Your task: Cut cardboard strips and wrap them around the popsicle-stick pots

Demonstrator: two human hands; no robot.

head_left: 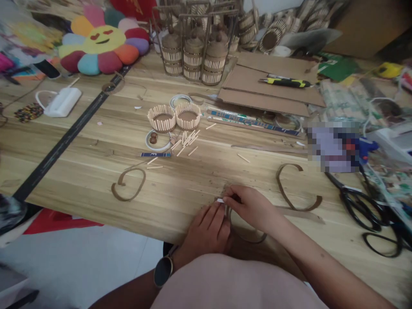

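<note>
My left hand [209, 229], with a watch on its wrist, lies low at the table's front edge, fingers together and pressed down. Just right of it, my right hand [246, 206] pinches a small white piece [220, 200] at the left fingertips. A curved brown strip [254, 240] runs beneath and beside my right hand. Another curled brown strip [128, 184] lies to the left, and a larger one [280, 184] to the right. Farther back stand two small round stick-walled baskets [162, 124], with loose wooden sticks [188, 140] in front.
Black scissors [363, 208] lie at the right. Cardboard sheets [270, 96] carry a yellow-black cutter [286, 82]. Lantern-like pieces [193, 56] in frames stand at the back. A flower cushion [104, 40], a white box-shaped device [62, 102] and a long black strip [74, 124] are at left.
</note>
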